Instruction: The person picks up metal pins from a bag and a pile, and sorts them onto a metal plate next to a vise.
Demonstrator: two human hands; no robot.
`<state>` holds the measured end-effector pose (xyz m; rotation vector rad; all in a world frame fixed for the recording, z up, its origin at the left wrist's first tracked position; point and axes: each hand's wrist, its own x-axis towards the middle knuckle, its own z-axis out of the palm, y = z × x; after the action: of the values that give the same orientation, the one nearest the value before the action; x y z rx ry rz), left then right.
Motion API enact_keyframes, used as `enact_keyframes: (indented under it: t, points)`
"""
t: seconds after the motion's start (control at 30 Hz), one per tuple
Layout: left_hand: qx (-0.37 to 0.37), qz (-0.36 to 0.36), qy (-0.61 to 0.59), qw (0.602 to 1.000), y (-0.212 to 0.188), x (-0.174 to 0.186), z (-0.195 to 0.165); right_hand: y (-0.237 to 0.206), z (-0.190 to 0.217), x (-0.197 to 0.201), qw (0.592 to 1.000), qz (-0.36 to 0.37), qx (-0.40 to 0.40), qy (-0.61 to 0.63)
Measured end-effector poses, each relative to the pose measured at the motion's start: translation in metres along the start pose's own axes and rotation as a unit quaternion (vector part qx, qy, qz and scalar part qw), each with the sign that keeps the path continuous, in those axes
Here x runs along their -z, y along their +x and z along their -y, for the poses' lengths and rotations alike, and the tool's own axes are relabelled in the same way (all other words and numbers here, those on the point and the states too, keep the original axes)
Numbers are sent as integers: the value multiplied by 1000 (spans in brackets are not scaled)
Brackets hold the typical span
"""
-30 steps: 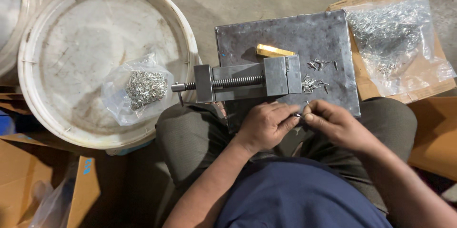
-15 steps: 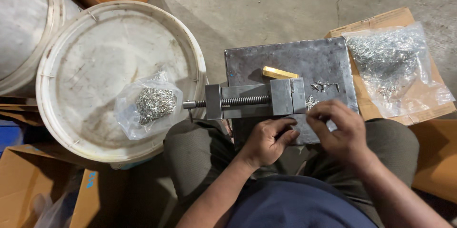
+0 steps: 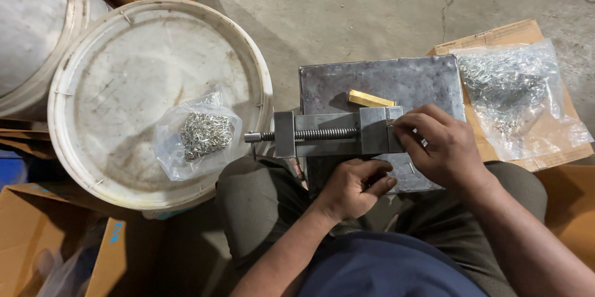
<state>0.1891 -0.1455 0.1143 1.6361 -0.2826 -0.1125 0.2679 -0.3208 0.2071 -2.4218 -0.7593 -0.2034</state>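
Even, moderately dim overhead light; soft shadows beneath the vise (image 3: 338, 134) and bucket lid (image 3: 124, 80); mild glare on plastic bags (image 3: 520, 95); sharp focus, slight wide-angle edge distortion.

Clear bags (image 3: 197, 139) (image 3: 517, 95) left and right

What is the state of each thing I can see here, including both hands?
Small grey metal vise: lying flat on the steel plate, screw showing.
Grey steel plate: flat, resting on the person's lap.
Yellow rectangular block: lying loose on plate.
Small clear plastic bag of metal pieces: open, on white bucket lid.
Large clear plastic bag of metal pieces: lying on cardboard.
Right hand: fingers at vise.
Left hand: loosely curled, below vise.
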Motion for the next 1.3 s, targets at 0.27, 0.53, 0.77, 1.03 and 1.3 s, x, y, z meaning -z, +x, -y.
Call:
enact_keyframes:
  t: [0.27, 0.53, 0.77, 1.03, 1.3]
  points:
    - [-65, -16, 36, 997, 3, -2, 0, -14, -6, -3, 998, -41, -37, -5]
    - [-74, -18, 33, 997, -1, -2, 7, -74, -42, -9, 994, 5, -106, -5]
    - [-48, -8, 37, 998, 0, 1, 0, -84, -47, -13, 994, 59, -95, -18]
    - [-96, -22, 77, 992, 3, 0, -7, -75, -41, -22, 992, 62, -91, -58]
    - [-134, 24, 115, 984, 6, 2, -6, -95, -16, -47, 979, -31, -144, 144]
